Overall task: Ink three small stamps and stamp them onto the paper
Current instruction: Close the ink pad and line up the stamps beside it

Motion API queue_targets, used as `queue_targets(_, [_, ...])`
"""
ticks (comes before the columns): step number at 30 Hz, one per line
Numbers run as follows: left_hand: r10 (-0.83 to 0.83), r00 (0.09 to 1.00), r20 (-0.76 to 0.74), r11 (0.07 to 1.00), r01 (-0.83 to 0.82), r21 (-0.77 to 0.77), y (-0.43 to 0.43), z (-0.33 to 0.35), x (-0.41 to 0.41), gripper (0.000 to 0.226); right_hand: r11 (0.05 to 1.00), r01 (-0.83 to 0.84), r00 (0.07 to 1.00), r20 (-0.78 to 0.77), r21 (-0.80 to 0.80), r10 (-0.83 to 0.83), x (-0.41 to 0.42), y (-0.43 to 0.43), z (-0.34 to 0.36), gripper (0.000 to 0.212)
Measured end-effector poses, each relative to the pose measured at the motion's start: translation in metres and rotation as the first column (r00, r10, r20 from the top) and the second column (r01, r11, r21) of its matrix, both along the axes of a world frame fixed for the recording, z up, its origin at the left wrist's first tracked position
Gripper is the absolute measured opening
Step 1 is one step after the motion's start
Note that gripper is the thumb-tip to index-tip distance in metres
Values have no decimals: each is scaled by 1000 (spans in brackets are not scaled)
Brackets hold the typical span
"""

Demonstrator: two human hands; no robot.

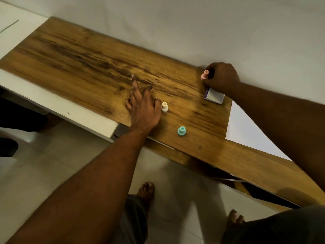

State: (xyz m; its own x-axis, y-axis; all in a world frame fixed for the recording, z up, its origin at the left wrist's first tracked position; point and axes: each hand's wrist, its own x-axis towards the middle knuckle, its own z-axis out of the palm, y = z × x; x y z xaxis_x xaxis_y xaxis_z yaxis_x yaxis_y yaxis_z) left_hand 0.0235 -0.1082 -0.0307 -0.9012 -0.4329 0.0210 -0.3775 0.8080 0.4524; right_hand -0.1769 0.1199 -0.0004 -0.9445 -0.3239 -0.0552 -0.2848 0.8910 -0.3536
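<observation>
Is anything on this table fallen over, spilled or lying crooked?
Nothing stands out. The cream stamp and the teal stamp stand upright on the table, no spilled ink shows, and the paper lies flat. Only the pink stamp is tilted, because the right hand grips it.

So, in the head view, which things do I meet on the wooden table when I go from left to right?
left hand → cream stamp → teal stamp → pink stamp, held in the right hand → white paper. The small white box overlaps the right hand, so I leave it out.
</observation>
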Motion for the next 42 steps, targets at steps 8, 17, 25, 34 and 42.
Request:
queue_targets(8, [8,1000,-3,1000,-8,6,0,3,1,56,909,-322,946,-63,-264,317,100,15,31,55])
queue_targets(17, [24,1000,11,1000,-24,-5,0,3,1,56,747,-664,747,-10,-10,664,160,-4,-4,41])
queue_targets(25, [16,1000,7,1000,-16,9,0,1,0,55,985,-172,977,-128,14,172,68,-23,-4,38])
queue_targets(34, [15,1000,6,1000,-15,19,-2,-2,-1,56,998,39,991,-131,48,-32,41,-6,-2,46])
queue_targets(42, [22,1000,-6,1000,-21,7,-1,-1,-1,58,994,17,970,-240,-105,-41,54,-4,9,48])
